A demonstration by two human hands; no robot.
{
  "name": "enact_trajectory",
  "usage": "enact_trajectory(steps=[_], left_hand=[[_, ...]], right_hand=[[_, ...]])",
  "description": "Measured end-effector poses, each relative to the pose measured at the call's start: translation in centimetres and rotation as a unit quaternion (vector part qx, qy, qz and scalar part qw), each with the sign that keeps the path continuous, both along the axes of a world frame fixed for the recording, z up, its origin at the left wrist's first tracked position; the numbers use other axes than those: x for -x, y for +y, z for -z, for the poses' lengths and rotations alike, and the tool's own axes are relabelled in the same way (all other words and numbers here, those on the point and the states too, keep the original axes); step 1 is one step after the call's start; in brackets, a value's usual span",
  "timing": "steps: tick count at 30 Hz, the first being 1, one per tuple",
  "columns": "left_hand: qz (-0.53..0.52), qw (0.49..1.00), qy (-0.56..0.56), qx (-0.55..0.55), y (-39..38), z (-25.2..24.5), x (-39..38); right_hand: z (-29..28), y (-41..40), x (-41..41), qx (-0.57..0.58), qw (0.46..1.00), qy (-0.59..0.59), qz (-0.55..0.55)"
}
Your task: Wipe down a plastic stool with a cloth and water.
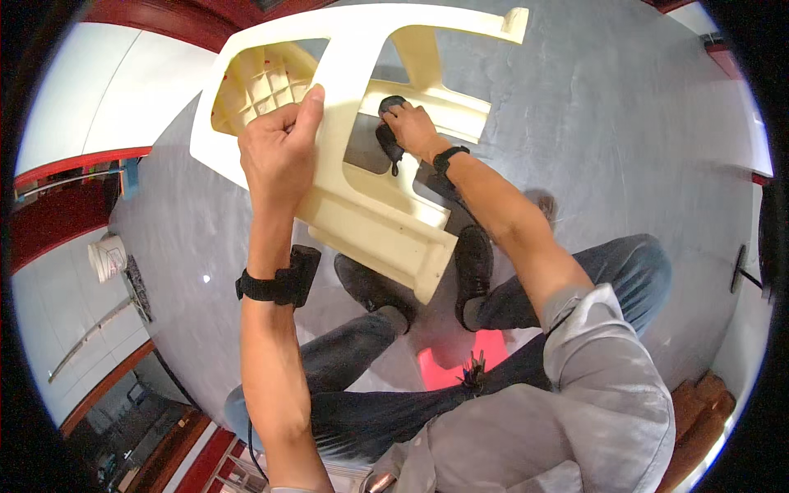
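A cream plastic stool (348, 92) is tipped on its side in front of me, its legs pointing to the right and the ribbed underside of its seat showing through an opening at the left. My left hand (283, 151) is closed around an upright part of the stool beside that opening, thumb up. Between the legs, my right hand (410, 129) grips a black cloth (389, 145), which hangs below the fingers with a small loop at its end. The cloth lies against or near a far leg; contact cannot be told.
Below are my black shoes (473, 259) on the grey floor (592, 123), with a pink plastic piece (441, 370) between my legs. A white bucket (106, 257) stands at the left. Brown furniture (699, 419) is at the lower right.
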State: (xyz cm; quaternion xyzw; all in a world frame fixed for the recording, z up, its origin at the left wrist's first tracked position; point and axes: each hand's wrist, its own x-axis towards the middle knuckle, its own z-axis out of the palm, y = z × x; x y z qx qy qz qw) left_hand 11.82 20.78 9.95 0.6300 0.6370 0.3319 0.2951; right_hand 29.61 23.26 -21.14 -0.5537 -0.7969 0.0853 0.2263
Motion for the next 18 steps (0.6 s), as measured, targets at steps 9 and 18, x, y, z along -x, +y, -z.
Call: enact_trajectory(steps=[9, 18], left_hand=[[0.018, 0.999, 0.041, 0.019, -2.5, -0.1, 4.1], [0.021, 0.998, -0.012, -0.056, -4.5, 1.5, 4.2]], right_hand=[[-2.0, -3.4, -2.4, 0.122, 0.979, -0.157, -0.044], [2.1, -8.7, 4.6, 0.163, 0.968, 0.109, 0.158]])
